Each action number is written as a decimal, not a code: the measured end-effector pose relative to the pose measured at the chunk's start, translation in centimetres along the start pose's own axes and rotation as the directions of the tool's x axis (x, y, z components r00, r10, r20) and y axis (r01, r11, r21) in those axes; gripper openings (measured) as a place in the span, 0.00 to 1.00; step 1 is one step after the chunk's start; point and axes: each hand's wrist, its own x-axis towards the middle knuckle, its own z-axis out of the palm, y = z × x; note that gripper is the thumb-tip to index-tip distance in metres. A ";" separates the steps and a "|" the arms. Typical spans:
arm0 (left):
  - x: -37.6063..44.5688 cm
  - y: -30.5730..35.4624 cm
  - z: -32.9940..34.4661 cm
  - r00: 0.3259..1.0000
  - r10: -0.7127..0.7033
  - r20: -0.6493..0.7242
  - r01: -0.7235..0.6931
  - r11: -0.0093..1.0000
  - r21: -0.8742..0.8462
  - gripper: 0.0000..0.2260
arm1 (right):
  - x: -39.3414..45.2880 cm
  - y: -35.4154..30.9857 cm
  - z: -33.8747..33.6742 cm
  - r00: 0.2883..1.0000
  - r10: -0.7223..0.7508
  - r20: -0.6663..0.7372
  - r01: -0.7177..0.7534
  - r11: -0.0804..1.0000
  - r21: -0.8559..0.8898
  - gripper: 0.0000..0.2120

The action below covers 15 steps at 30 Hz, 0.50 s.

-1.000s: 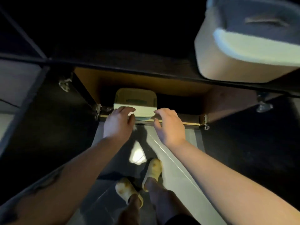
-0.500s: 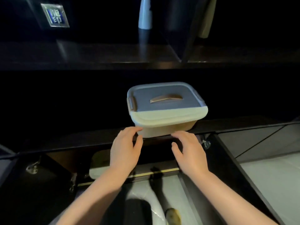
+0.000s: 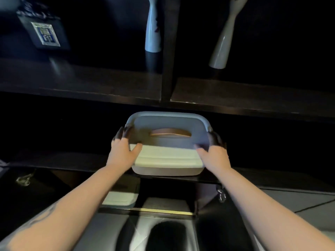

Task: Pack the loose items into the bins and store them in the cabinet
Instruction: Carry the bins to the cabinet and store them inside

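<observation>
A cream bin with a grey-blue lid and a tan handle [image 3: 167,142] sits on the dark counter ledge [image 3: 72,161] of the cabinet. My left hand [image 3: 123,151] grips its left side, fingers wrapped over the lid's edge. On the opposite side my right hand [image 3: 213,153] holds the right edge the same way. Below, in the open lower compartment, a second cream bin [image 3: 120,199] rests at the left, partly hidden by my left forearm.
Two white vases [image 3: 152,29] [image 3: 223,38] stand on the dark upper shelf, split by a vertical divider [image 3: 167,48]. A framed item [image 3: 45,34] sits at the far left. Door hinges [image 3: 221,195] flank the lower opening; pale floor lies below.
My view rose from the lower compartment to the counter. Both hands left the lower bin, reached up and closed on the sides of the lidded bin.
</observation>
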 end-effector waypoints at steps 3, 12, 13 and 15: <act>1.1 -0.2 0.2 0.995 -0.081 0.052 0.089 0.984 -0.157 0.40 | 2.4 0.8 0.8 0.995 0.058 0.080 -0.078 0.956 0.284 0.37; 3.2 -2.8 2.1 0.963 -0.263 0.061 0.261 0.847 -0.462 0.37 | 4.3 2.0 3.1 0.992 0.090 0.088 -0.126 0.674 0.728 0.41; 3.1 -2.8 2.1 0.960 -0.270 0.078 0.273 0.833 -0.480 0.34 | 4.2 1.9 3.1 0.989 0.118 0.092 -0.147 0.656 0.740 0.42; 2.3 -2.1 1.7 0.957 -0.280 0.073 0.278 0.817 -0.506 0.32 | 3.2 1.8 2.7 0.986 0.150 0.077 -0.158 0.668 0.727 0.46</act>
